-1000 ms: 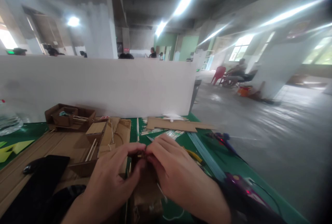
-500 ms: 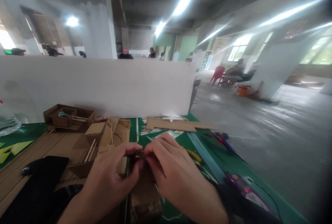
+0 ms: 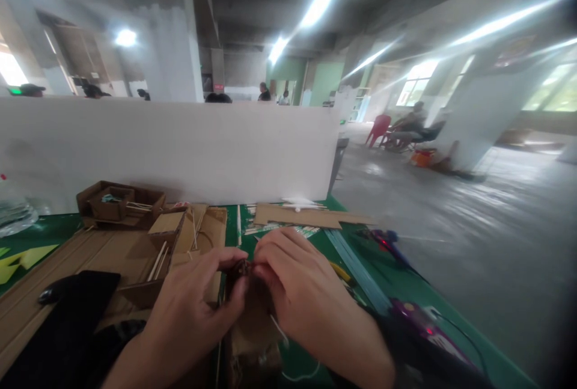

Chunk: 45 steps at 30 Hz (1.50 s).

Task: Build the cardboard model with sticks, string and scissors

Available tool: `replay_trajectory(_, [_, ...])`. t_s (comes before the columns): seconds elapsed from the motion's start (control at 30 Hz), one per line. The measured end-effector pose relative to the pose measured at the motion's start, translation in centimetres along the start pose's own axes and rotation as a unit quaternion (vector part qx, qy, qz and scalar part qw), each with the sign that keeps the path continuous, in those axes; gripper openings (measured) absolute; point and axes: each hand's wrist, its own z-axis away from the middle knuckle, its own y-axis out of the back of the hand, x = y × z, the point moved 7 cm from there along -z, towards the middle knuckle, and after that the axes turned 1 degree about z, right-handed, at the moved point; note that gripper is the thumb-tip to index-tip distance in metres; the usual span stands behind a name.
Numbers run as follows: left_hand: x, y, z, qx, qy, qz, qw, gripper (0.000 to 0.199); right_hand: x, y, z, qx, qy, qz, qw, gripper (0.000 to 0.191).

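My left hand [image 3: 193,305] is closed, thumb and forefinger pinching a small dark brown piece [image 3: 242,267] that is too blurred to name. Close against it on the right, my right hand [image 3: 297,293] has its fingertips pressed together at the same piece; whatever they grip is hidden behind the fingers. Beneath both hands lies a cardboard piece [image 3: 255,329], partly covered by them. A thin white string [image 3: 304,377] curves out from under my right hand across the green table top.
A large cardboard sheet [image 3: 27,311] carries cardboard boxes [image 3: 101,202] and thin sticks at left. Clear plastic strips [image 3: 358,272], a blue glue gun [image 3: 383,241] and a purple device [image 3: 428,329] with a cord lie at right. A white partition [image 3: 171,148] stands behind.
My right hand has shifted slightly at the fingertips and wrist, and more of the white string shows below it. My left hand stays nearly still.
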Motion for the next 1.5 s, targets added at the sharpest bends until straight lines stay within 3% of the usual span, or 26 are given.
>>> replay_trajectory(0.27, [-0.4,-0.1,0.0,-0.005,-0.005,0.022,1.0,0.024,-0.3,-0.2,-0.2,-0.026,-0.021,0.031,0.999,0.012])
replay_trajectory(0.57, [-1.2,-0.5,0.3,-0.01,0.068,0.049,0.996,0.026,-0.4,-0.3,-0.4,-0.037,0.03,-0.004,0.999,0.012])
replay_trajectory(0.8, [-0.6,-0.3,0.2,0.004,0.023,0.029,0.999,0.025,-0.6,0.4,-0.5,-0.046,0.056,0.003,0.997,0.015])
replay_trajectory(0.9, [-0.5,-0.3,0.1,0.008,0.004,0.026,1.0,0.025,-0.5,0.4,-0.5,-0.032,0.056,0.008,0.998,0.014])
replay_trajectory(1.17, [-0.8,0.0,0.0,0.004,0.042,0.029,0.999,0.021,-0.2,-0.1,-0.3,0.008,0.008,-0.02,1.0,0.014])
replay_trajectory(1.5, [-0.7,0.0,0.1,0.001,0.04,0.014,0.999,0.022,-0.6,0.3,-0.7,-0.035,0.097,-0.044,0.994,0.015])
